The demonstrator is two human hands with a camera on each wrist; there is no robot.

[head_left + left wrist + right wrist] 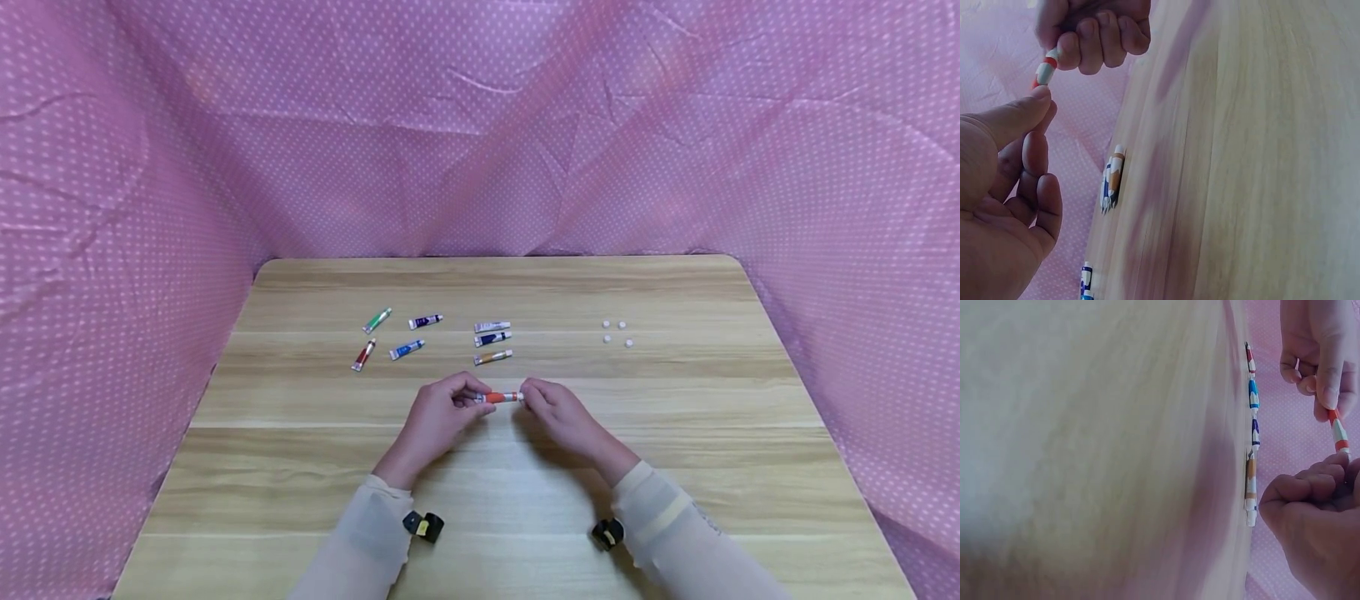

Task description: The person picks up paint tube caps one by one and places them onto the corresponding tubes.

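1. Both hands share one grip on the orange paint tube [501,397]: from my head view the left hand [438,421] pinches its body while the right hand [558,417] curls round the cap end, lifted just above the counter [675,433], likely so each end can be worked. Seven more tubes [492,342] lie beyond, four white caps [617,332] well apart to the right, with bare wood on the near side.
2. Left wrist: thumb and forefinger pinch the tube's tail.
3. Right wrist: fingers close over the cap end; the counter edge runs near.
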